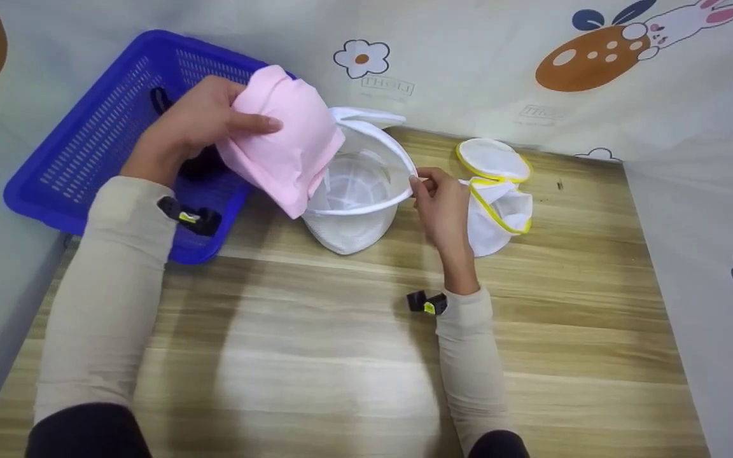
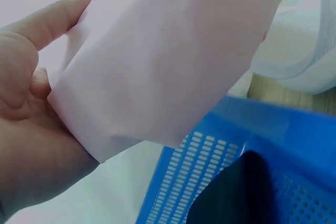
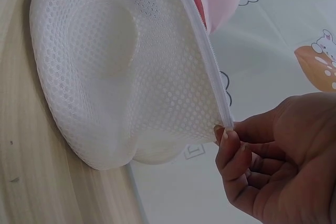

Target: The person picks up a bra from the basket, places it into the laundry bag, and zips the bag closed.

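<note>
In the head view my left hand holds a folded pink cloth between thumb and fingers, at the left side of a white mesh laundry bag's mouth. The laundry bag stands on the wooden surface, its round mouth facing up and its lid flap tipped back. My right hand pinches the right edge of that mouth; the right wrist view shows thumb and fingertips on the zipper rim. Up close in the left wrist view, the pink cloth hides part of the left hand's fingers.
To the left stands a blue plastic basket with dark items inside. A smaller white mesh bag with yellow trim lies right of the right hand, its lid folded back. A printed sheet hangs behind the wooden surface.
</note>
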